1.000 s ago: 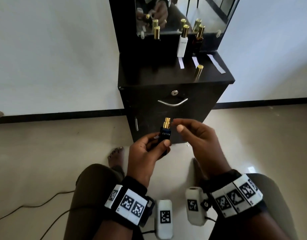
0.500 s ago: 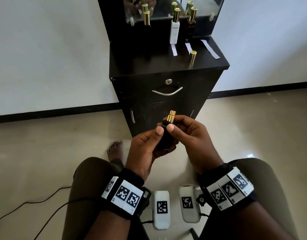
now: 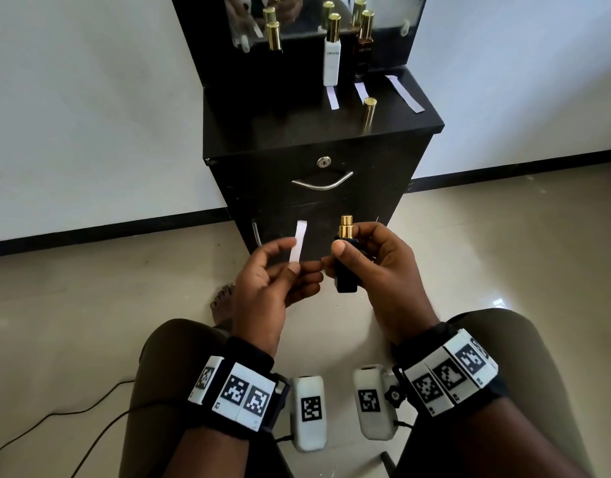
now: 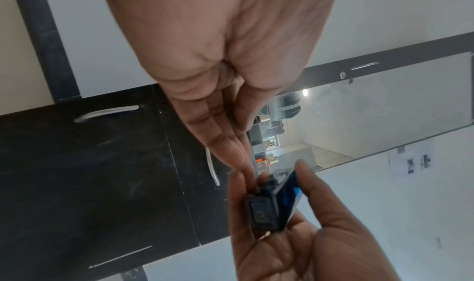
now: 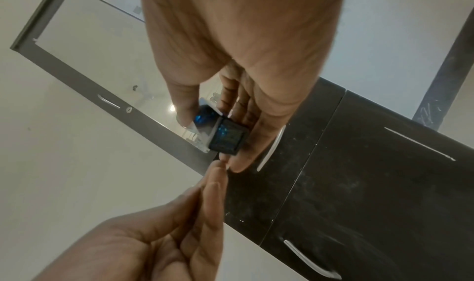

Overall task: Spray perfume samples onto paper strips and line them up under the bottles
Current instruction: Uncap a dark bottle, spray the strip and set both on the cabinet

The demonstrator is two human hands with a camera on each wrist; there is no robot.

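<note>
My right hand (image 3: 352, 243) grips a dark blue perfume bottle (image 3: 346, 270) upright, its gold sprayer (image 3: 346, 226) uncapped and free above the fingers. Beside it, my left hand (image 3: 293, 262) pinches the lower end of a white paper strip (image 3: 299, 241), which stands up level with the sprayer. The right wrist view shows the bottle's square base (image 5: 227, 136) between thumb and fingers. The left wrist view shows the same bottle (image 4: 264, 210) in the right hand. Both hands hover in front of the black cabinet (image 3: 317, 146).
On the cabinet top stand a white bottle (image 3: 332, 60), a dark brown bottle (image 3: 362, 53), a gold-capped bottle at left (image 3: 273, 36) and a loose gold cap (image 3: 368, 110). Three paper strips (image 3: 332, 98) lie there. A mirror stands behind; my knees and a cable are below.
The blue bottle has gone from my left hand, through both hands, into my right hand alone. My left hand has drawn away to the left and now pinches a paper strip.
</note>
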